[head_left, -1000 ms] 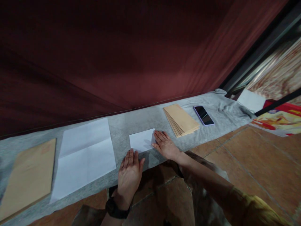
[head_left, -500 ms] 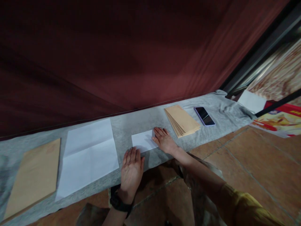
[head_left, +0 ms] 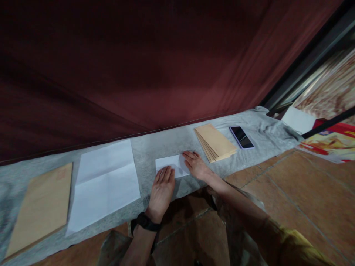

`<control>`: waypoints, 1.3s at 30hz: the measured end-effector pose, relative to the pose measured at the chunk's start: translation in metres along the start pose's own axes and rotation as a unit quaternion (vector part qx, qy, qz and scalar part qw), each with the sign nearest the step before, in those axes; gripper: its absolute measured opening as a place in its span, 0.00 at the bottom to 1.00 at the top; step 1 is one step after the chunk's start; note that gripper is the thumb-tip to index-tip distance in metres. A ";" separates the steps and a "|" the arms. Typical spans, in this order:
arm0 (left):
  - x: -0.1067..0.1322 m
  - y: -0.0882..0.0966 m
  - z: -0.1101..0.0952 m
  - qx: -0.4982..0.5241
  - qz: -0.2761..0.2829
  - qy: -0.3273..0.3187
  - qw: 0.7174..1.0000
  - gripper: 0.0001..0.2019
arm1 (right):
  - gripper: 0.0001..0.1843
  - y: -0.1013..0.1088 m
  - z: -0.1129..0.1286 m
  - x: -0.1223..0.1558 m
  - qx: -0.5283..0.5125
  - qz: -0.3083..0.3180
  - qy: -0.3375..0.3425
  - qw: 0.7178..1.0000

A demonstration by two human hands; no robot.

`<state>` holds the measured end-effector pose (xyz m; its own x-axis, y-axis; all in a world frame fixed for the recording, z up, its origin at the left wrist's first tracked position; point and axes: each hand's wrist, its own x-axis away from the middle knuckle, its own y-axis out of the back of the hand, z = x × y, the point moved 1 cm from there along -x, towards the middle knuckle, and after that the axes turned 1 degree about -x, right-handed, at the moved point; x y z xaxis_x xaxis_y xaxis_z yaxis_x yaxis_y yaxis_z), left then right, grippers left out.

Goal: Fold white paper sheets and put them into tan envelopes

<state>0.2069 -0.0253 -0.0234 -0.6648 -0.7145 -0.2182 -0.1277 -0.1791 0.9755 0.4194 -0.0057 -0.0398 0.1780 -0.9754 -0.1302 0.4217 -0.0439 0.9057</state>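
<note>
A small folded sheet of white paper lies flat on the grey cloth. Over its near left part rests my left hand, palm down with the fingers stretched out; a black watch is on that wrist. The fingers of my right hand lie flat on the paper's right end, also holding nothing. To the left is a larger white sheet with crease lines across it. Just right of my right hand, a fanned stack of brown envelopes lies on the cloth.
A big brown envelope stack lies at the far left. Beyond the small envelopes is a phone in a light purple case. A dark red curtain hangs behind the grey cloth. Tiled floor shows at the near right.
My left hand has slid right and slightly up along the folded paper, covering more of its near edge. My right hand has barely shifted to the right.
</note>
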 end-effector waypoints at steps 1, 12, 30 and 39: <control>-0.002 0.001 -0.001 0.001 0.007 -0.005 1.000 0.22 | 0.24 0.000 -0.001 0.000 -0.002 0.001 0.001 1.000; -0.010 -0.001 -0.009 -0.009 0.024 -0.026 0.999 0.25 | 0.25 0.004 -0.006 0.003 -0.020 0.003 0.017 1.000; -0.014 0.032 0.001 0.160 -0.186 0.053 0.968 0.15 | 0.13 0.025 0.002 0.001 -0.380 -0.059 -0.002 0.923; -0.016 0.055 0.013 0.420 -0.223 0.291 0.830 0.14 | 0.20 0.033 0.019 -0.007 -0.618 -0.061 -0.052 0.782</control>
<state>0.2008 -0.0145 0.0337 0.0227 -0.9535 -0.3006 -0.8961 -0.1527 0.4168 0.4156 -0.0048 -0.0013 0.0225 -0.9954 -0.0934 0.9789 0.0410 -0.2002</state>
